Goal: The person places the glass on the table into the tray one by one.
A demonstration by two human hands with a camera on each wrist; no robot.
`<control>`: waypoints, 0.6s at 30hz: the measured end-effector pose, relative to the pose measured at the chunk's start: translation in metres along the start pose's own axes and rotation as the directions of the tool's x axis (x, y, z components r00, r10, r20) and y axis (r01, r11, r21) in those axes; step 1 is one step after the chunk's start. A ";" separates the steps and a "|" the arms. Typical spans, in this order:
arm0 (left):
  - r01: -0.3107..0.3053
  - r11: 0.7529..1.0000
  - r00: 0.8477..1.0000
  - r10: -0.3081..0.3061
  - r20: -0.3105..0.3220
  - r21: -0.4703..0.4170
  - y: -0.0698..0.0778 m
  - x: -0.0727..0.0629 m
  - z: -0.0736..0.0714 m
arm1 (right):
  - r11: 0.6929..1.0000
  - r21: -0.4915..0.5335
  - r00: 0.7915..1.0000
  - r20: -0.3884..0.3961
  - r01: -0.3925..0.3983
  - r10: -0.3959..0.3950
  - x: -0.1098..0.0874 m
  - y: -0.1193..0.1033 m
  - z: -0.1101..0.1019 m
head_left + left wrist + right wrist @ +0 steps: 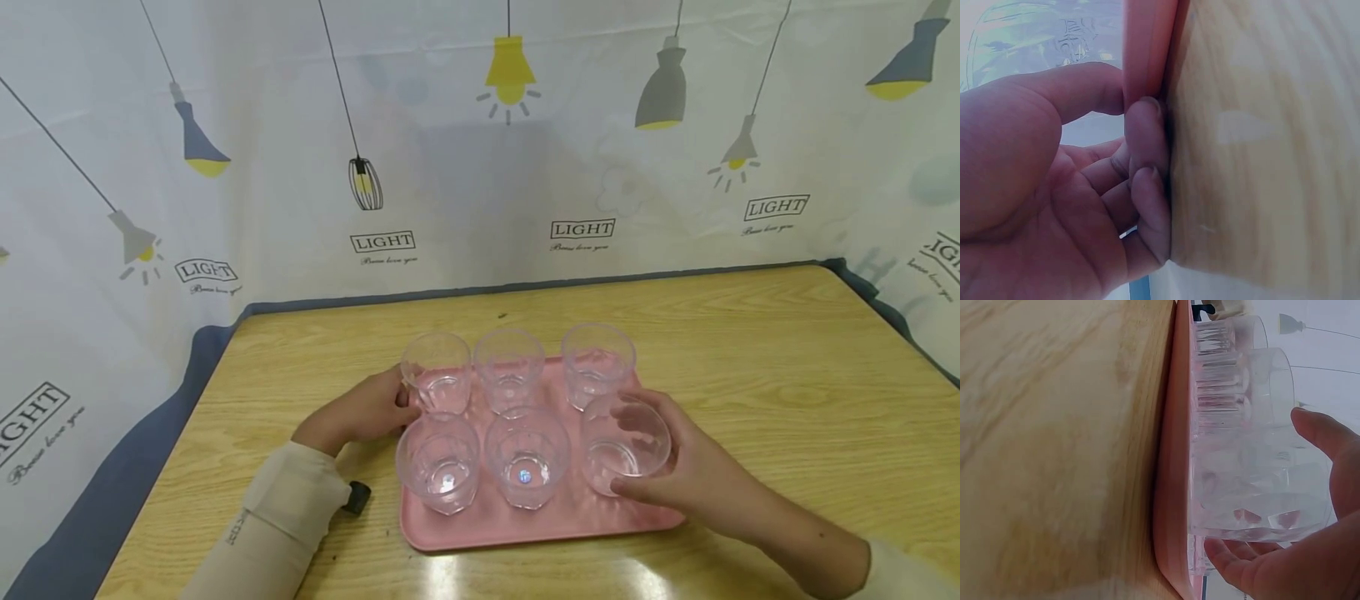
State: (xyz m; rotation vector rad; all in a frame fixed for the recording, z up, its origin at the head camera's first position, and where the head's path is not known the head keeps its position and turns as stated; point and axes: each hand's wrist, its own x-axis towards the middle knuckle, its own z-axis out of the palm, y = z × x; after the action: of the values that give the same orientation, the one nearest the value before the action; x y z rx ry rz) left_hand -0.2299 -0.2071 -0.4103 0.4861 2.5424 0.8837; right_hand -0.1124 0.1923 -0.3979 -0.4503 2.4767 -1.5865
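Several clear plastic cups stand in two rows on a pink tray (540, 531). My left hand (378, 406) is at the tray's left edge, beside the back-left cup (437, 371). In the left wrist view, the fingers (1147, 140) curl under the tray rim (1150, 50) and the thumb lies over it. My right hand (693, 475) is around the front-right cup (626, 446), thumb in front and fingers behind. The right wrist view shows that cup (1260, 487) upright on the tray, between the right thumb and fingers.
The tray lies on a wood-grain table (787, 400). A small black object (357, 497) is by the left sleeve. Behind the table hangs a white curtain (465, 167) with printed lamps.
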 end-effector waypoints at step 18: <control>0.021 1.000 1.000 -0.021 -0.010 0.005 -0.002 0.001 -0.001 | 0.999 -0.035 0.999 0.026 0.032 -0.031 0.001 0.003 -0.001</control>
State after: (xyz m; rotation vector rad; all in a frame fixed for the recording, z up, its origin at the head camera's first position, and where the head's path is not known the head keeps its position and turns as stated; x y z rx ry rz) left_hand -0.2316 -0.2092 -0.4109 0.4566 2.5544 0.8746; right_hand -0.1139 0.1940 -0.4008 -0.5140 2.4939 -1.5408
